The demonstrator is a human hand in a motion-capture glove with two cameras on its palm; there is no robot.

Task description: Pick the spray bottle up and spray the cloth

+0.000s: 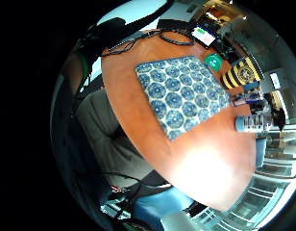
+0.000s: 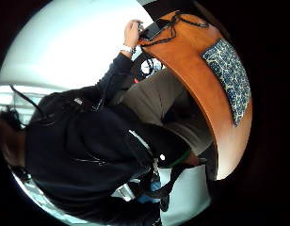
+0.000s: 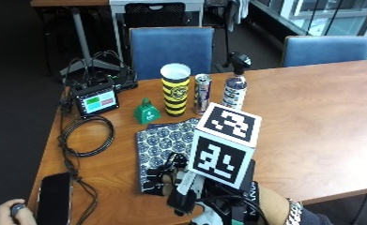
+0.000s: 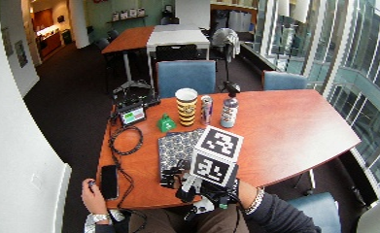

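Task not begun: spray bottle (image 3: 235, 87) untouched at 12 o'clock beyond cloth (image 3: 163, 144); hand (image 3: 224, 199) over cloth's near edge, finger state indeterminable

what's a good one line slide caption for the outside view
Gloved right hand hovers over the near edge of a patterned cloth; the spray bottle stands untouched beyond it.

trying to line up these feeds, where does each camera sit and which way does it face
Little finger palm view: above the table, facing the blue patterned cloth; no body.
Thumb palm view: faces the person's dark torso.
Outside view: high across the table, faces the gloved right hand.
Wide outside view: same, higher.
All share the cloth; three show the clear black-topped spray bottle.
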